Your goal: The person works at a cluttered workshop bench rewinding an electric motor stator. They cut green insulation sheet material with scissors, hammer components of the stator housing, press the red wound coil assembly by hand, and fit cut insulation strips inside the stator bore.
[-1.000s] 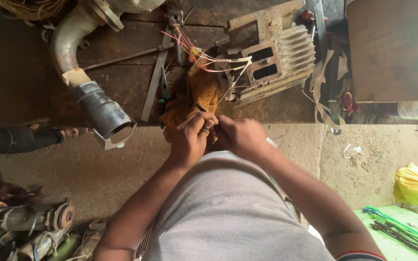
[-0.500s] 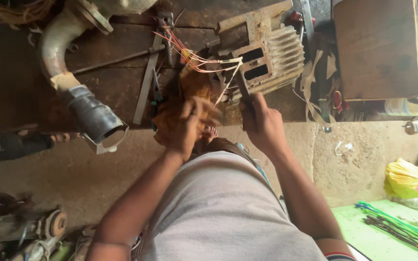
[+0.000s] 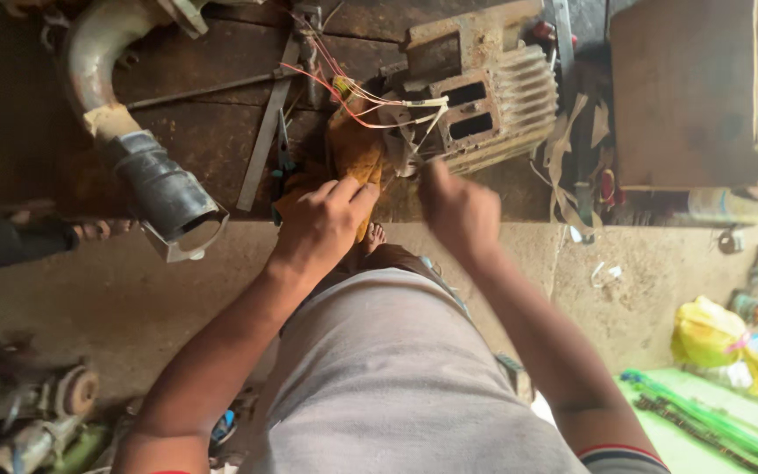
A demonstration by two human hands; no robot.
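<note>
Right hand [image 3: 460, 211] shifted right, orange cloth [image 3: 354, 151] under left hand [image 3: 322, 219]

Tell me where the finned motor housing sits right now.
In the head view, the finned motor housing sits upper centre-right on the dark workbench, just beyond the right hand, with its coloured wires trailing left.

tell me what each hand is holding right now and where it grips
The left hand presses its fingers on the near edge of the orange-yellow cloth on the bench. The right hand is blurred beside the finned motor housing; its hold cannot be told.
</note>
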